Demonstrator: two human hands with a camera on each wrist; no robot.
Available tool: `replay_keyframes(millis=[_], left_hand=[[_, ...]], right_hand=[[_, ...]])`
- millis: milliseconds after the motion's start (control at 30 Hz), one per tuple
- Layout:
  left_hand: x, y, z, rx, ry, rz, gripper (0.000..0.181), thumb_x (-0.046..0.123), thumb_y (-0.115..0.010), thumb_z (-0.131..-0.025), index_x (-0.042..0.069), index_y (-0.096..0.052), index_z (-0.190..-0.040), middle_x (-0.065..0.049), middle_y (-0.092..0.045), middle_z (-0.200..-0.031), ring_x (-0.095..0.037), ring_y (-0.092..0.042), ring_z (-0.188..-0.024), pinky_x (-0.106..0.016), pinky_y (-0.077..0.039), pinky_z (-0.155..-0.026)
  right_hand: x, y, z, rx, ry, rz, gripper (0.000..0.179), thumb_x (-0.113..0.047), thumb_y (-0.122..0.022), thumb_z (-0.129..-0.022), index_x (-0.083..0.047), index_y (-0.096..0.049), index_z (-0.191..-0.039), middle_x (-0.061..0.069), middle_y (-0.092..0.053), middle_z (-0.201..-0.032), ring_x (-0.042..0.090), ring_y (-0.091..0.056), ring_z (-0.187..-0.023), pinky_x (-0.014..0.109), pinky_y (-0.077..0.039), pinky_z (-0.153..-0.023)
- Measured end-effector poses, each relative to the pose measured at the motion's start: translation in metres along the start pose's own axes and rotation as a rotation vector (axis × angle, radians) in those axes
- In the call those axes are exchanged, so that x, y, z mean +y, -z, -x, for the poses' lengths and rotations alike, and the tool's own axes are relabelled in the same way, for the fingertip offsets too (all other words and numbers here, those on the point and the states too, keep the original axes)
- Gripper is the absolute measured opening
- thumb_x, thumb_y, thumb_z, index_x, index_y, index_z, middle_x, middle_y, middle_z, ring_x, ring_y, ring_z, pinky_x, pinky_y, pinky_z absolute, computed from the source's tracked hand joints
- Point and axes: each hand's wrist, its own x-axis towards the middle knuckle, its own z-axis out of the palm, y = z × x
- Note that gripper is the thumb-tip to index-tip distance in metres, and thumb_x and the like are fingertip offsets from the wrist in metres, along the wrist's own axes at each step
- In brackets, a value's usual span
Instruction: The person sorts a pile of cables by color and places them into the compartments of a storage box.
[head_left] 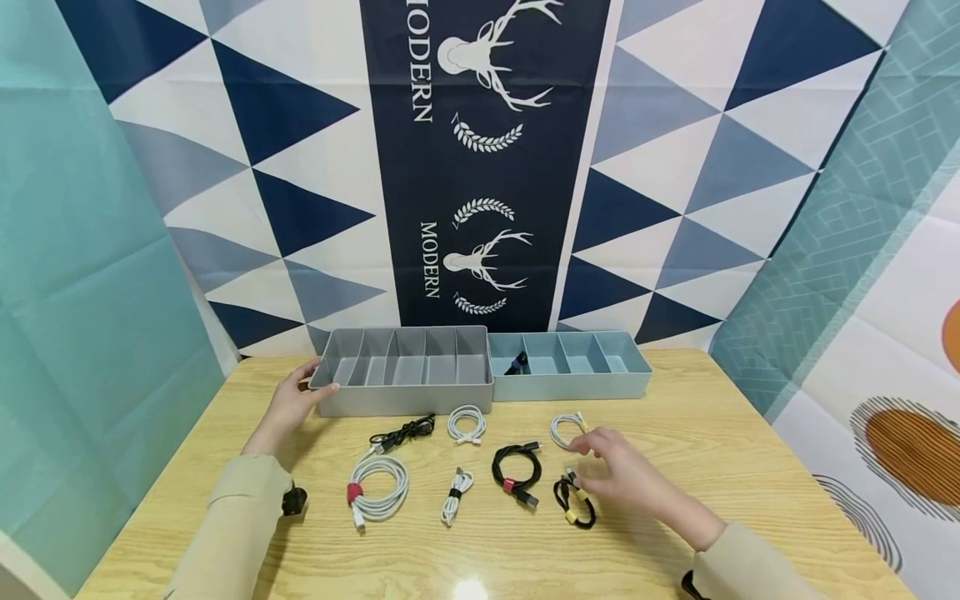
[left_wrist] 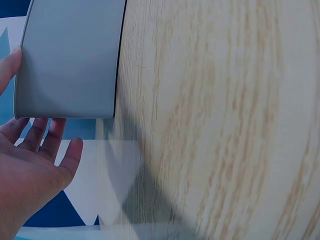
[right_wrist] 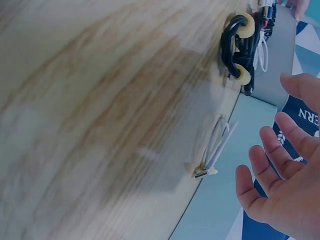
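Observation:
My left hand [head_left: 291,403] is at the left end of a grey compartment box [head_left: 405,402], its thumb on the front rim and its fingers round by the end wall; the little finger [left_wrist: 73,152] stands away from the box in the left wrist view. My right hand [head_left: 618,468], fingers spread and loosely bent, hovers over the table's right side with nothing in it. Nearest to it are a coiled black cable [head_left: 583,518] with yellow ties and a coiled light grey cable [head_left: 556,430] with a yellow tie.
A light blue compartment box [head_left: 573,387] adjoins the grey one; a dark cable [head_left: 517,363] lies in its left compartment. On the table lie a black cable with a red tie [head_left: 498,472], white cables [head_left: 462,479] [head_left: 453,427], a large white coil [head_left: 401,493] and a black bundle [head_left: 408,431].

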Motion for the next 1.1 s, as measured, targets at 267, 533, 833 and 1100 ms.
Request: replay_keyframes(millis=[267,533,833,1100], left_hand=[[-0.002,0.000,0.002,-0.005,0.000,-0.004,0.088,0.054,-0.059,-0.077,0.012,-0.018,-0.143,-0.020,-0.021,-0.143,-0.038,-0.030,-0.123,-0.049,-0.033,-0.096],[-0.001,0.000,0.001,-0.008,0.000,-0.009,0.090,0.056,-0.059,-0.076,0.013,-0.018,-0.143,-0.020,-0.022,-0.143,-0.037,-0.031,-0.123,-0.049,-0.034,-0.095],[0.000,0.001,0.000,-0.015,0.010,-0.014,0.090,0.056,-0.058,-0.075,0.013,-0.018,-0.143,-0.019,-0.022,-0.143,-0.037,-0.030,-0.123,-0.049,-0.033,-0.096],[0.001,0.001,0.001,-0.017,0.010,-0.010,0.090,0.056,-0.058,-0.076,0.014,-0.017,-0.143,-0.019,-0.021,-0.144,-0.037,-0.030,-0.124,-0.049,-0.033,-0.096]], right_hand=[[0.002,-0.006,0.001,-0.090,-0.039,0.049,0.039,-0.025,-0.075,-0.067,-0.012,-0.060,-0.101,-0.003,-0.055,-0.090,0.017,-0.051,-0.088,0.040,-0.044,-0.076],[0.004,-0.010,0.000,-0.152,-0.045,0.076,0.033,-0.030,-0.074,-0.068,-0.014,-0.062,-0.095,-0.007,-0.055,-0.088,0.012,-0.048,-0.086,0.035,-0.044,-0.074],[0.006,-0.012,-0.002,-0.144,-0.015,0.089,0.018,-0.031,-0.073,-0.070,-0.020,-0.061,-0.077,-0.009,-0.049,-0.078,0.009,-0.043,-0.077,0.027,-0.039,-0.065],[0.007,-0.010,-0.003,-0.155,-0.009,0.073,0.020,-0.029,-0.072,-0.072,-0.026,-0.053,-0.067,-0.010,-0.048,-0.074,0.010,-0.043,-0.076,0.028,-0.039,-0.065]])
